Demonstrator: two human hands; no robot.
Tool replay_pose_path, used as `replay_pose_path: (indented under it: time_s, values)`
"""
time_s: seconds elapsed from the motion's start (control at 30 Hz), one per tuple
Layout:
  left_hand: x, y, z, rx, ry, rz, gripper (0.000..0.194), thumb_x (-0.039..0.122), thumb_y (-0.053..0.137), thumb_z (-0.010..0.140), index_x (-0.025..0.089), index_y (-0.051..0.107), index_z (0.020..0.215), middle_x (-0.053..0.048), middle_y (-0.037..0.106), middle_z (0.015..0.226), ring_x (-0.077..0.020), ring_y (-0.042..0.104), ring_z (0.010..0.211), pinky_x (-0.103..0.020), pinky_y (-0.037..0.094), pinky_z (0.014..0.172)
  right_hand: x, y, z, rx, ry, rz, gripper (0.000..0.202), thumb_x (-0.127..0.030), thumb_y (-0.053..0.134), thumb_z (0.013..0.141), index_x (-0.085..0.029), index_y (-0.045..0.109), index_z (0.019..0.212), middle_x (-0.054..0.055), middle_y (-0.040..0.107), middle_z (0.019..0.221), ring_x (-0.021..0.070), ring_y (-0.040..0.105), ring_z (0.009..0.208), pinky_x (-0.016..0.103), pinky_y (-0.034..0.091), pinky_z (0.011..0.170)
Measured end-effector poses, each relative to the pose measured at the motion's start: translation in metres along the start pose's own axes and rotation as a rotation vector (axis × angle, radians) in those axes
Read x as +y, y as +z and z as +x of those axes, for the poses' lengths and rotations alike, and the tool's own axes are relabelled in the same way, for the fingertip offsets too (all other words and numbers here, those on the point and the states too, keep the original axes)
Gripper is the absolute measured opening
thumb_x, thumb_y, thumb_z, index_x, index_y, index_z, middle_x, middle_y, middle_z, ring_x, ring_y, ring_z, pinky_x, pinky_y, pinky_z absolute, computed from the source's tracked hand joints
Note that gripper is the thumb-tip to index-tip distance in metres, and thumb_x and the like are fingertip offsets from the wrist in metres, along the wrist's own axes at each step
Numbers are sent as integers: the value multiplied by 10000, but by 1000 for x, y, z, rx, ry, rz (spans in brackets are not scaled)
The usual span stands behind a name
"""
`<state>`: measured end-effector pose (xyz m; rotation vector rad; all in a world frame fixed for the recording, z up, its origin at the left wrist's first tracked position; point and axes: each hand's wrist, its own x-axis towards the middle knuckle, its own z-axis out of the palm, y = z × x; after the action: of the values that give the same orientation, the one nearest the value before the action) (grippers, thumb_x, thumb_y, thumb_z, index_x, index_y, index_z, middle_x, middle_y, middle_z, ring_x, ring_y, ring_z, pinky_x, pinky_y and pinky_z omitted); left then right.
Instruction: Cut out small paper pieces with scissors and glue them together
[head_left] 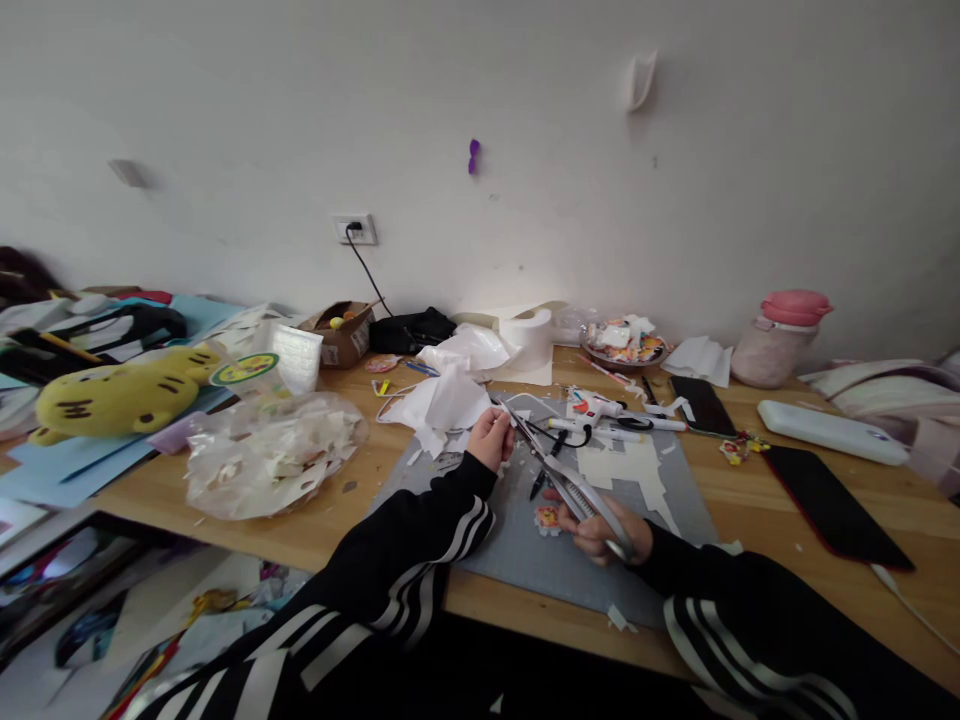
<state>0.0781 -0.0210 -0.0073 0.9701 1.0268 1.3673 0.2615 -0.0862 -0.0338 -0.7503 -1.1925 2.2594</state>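
"Gripping silver-grey metal scissors (pixel 559 466) above the flat grey mat (pixel 510 548), right hand (pixel 600 530) wrapped round the handles!"
"Count?"
"One pair, one mat! Left hand (pixel 492 438) curled closed beside the blades; contents, can't tell."

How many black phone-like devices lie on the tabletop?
2: one device left of the pink-lidded bottle; another device nearer, by a white cable. Clutter could hide more.

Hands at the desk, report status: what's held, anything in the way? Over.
Right hand gripping scissors. Left hand closed near their tips, contents unclear. Black pen and small cutout close by on grey mat, perhaps in the way.
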Motion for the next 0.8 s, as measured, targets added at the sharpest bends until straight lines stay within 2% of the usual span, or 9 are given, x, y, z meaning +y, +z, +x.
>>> replay_pose_path:
  time_s: [0.2,0.43,0.8]
  values:
    - [1,0,-1,5,-10,8,373,447,596,706,213,316,628,92,371,323,-55,265,238,-164,146,299,2,-2,-1,-7,-35,-18,669,-385,804,534,-204,475,1087,-97,440,679,-37,279,331,136,161,299]
    - [2,1,0,38,-34,10,315,391,557,716,215,313,620,88,367,300,-61,256,228,-163,141,292,2,-1,-1,3,-48,-26,625,-356,780,558,-197,485,1086,-94,433,687,-38,268,340,148,155,309]
    - [4,0,-3,57,-19,24,417,572,547,712,205,376,616,65,419,308,-72,312,223,-192,163,296,3,-3,0,5,-39,-41,642,-361,784,546,-209,483,1092,-97,438,686,-39,261,337,146,160,301]
